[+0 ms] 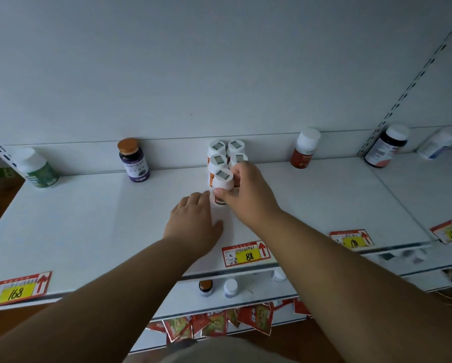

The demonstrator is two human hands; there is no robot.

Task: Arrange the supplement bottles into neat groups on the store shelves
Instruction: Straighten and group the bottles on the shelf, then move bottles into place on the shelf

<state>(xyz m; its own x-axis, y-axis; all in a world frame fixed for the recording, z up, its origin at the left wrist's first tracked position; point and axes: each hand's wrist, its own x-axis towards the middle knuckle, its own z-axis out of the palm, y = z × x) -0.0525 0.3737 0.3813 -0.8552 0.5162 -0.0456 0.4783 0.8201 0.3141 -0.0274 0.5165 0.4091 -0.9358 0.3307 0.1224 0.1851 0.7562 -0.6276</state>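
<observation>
Several white-capped supplement bottles [226, 151] stand in a tight cluster at the back middle of the white shelf [88, 218]. My right hand [248, 195] grips the front bottle [221, 179] of the cluster, thumb and fingers round its cap. My left hand [193, 224] lies flat on the shelf just left of that bottle, fingertips close to its base. A purple bottle with a gold cap [133, 161] stands alone to the left, a green-labelled bottle [37, 167] at the far left, and a red bottle with a white cap [304, 149] to the right.
A dark bottle [386, 146] and a pale lying bottle [438, 145] sit on the neighbouring shelf section at right. Price tags [245, 254] line the front edge. A lower shelf holds a brown bottle [205, 287] and a white bottle [230, 288], with red sachets [214, 324] below.
</observation>
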